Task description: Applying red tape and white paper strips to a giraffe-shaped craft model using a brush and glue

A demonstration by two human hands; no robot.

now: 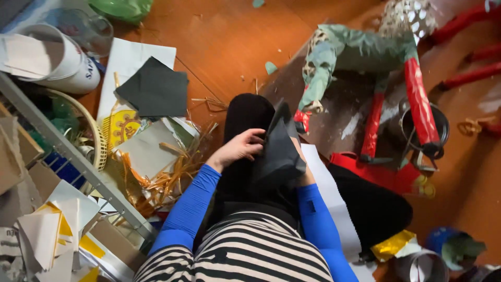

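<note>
Striped fabric (pixel 245 250) and blue sleeves (pixel 188 209) sit closest, above the lap. Her left hand (pixel 237 149) pinches the near edge of a dark grey paper sheet (pixel 279 154), fingers curled on it; the right hand (pixel 302 169) is mostly hidden behind the sheet, grip unclear. Folded and creased, matte, the sheet runs lengthwise away from her, its tip pointing toward the papier-mâché animal (pixel 360 52) on the wooden floor (pixel 229 36).
</note>
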